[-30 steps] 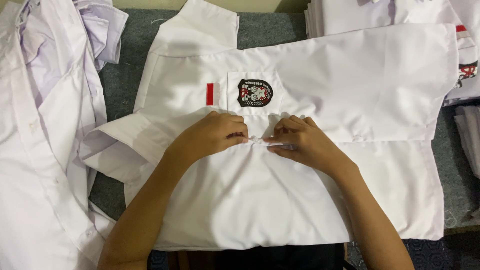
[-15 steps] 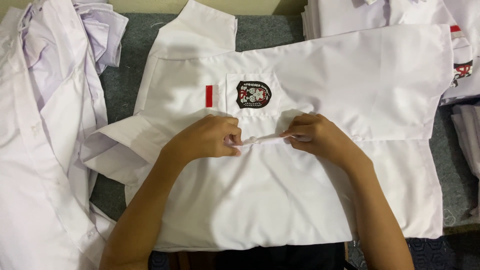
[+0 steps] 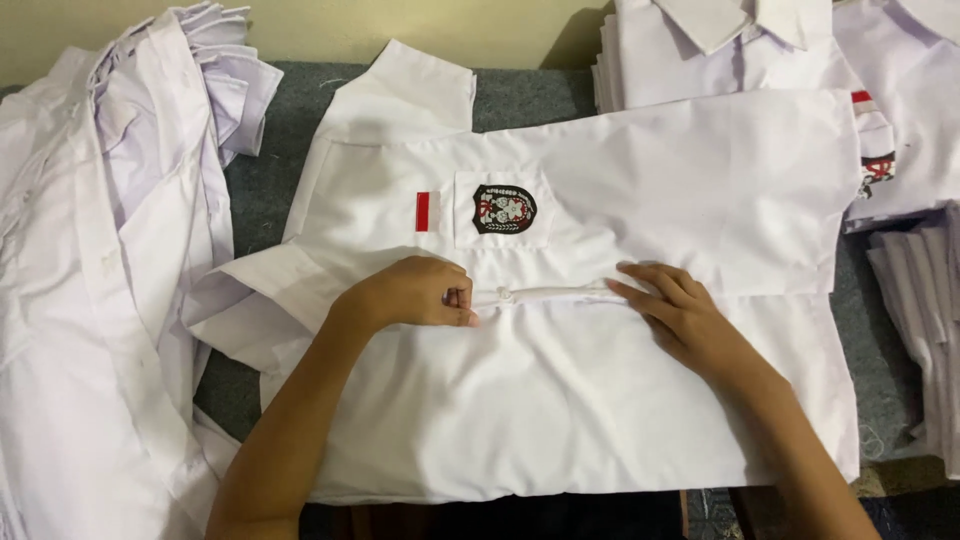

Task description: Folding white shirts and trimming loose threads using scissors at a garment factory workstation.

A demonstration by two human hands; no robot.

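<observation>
A white short-sleeved shirt (image 3: 640, 180) lies spread across a grey surface, collar to the left. Its breast pocket carries a dark crest badge (image 3: 504, 209), with a small red-and-white patch (image 3: 422, 211) beside it. My left hand (image 3: 418, 292) pinches the shirt's button placket (image 3: 545, 294) near a white button. My right hand (image 3: 672, 310) holds the same placket farther right, fingers extended along the fold. The placket is stretched taut between both hands.
A loose heap of white shirts (image 3: 100, 280) fills the left side. Folded white shirts are stacked at the back right (image 3: 720, 40) and along the right edge (image 3: 915, 290). Grey cloth surface (image 3: 265, 200) shows between them. A pale wall runs along the back.
My hands have moved apart along the placket: the right hand slid rightward, the left stayed near the button. The placket now lies stretched straight between them.
</observation>
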